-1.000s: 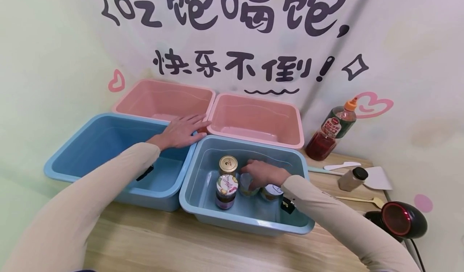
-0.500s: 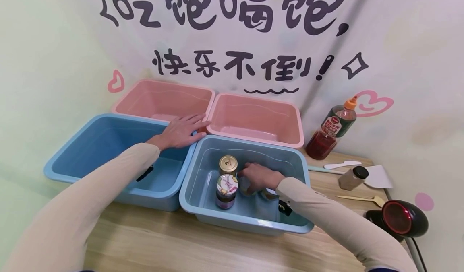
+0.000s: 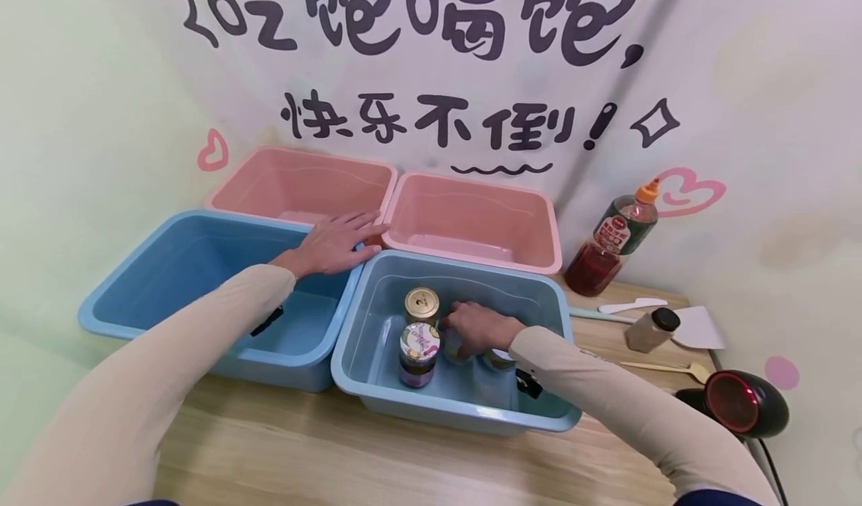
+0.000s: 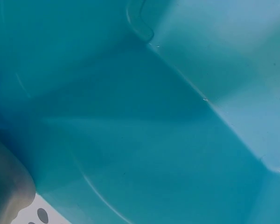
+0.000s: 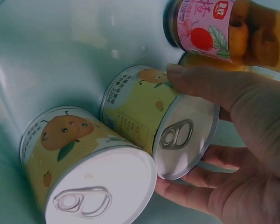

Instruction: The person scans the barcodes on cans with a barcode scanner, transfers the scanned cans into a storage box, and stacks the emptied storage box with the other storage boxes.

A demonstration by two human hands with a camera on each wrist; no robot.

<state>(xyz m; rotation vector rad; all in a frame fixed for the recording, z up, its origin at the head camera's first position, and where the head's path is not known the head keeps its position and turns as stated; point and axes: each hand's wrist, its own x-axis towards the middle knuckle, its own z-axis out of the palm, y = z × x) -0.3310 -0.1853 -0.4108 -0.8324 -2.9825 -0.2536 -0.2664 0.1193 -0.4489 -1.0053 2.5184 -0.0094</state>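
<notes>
In the right wrist view my right hand (image 5: 242, 135) grips a yellow pull-tab can (image 5: 135, 112), thumb on one side and fingers on the other. Close beside it stands a second yellow can (image 5: 70, 149) with an orange fruit picture. Both are in the right blue bin (image 3: 465, 415). Also in it, left of the hand, are a gold-lidded container (image 3: 422, 305) and a glass jar (image 3: 418, 356) with a patterned lid; a pink label (image 5: 204, 28) shows on a fruit jar. My left hand (image 3: 330, 245) rests, fingers extended, on the left blue bin's (image 3: 135, 332) back right rim.
Two pink bins (image 3: 470, 257) stand behind the blue ones, against the printed wall cloth. To the right are a red sauce bottle (image 3: 610, 236), a black-capped jar (image 3: 651, 330), a white spatula (image 3: 698, 328), a yellow utensil (image 3: 663, 368) and a black, red-ringed device (image 3: 747, 403).
My right hand has moved slightly left and closed round the can in the right blue bin. My left hand has stayed on the rim.
</notes>
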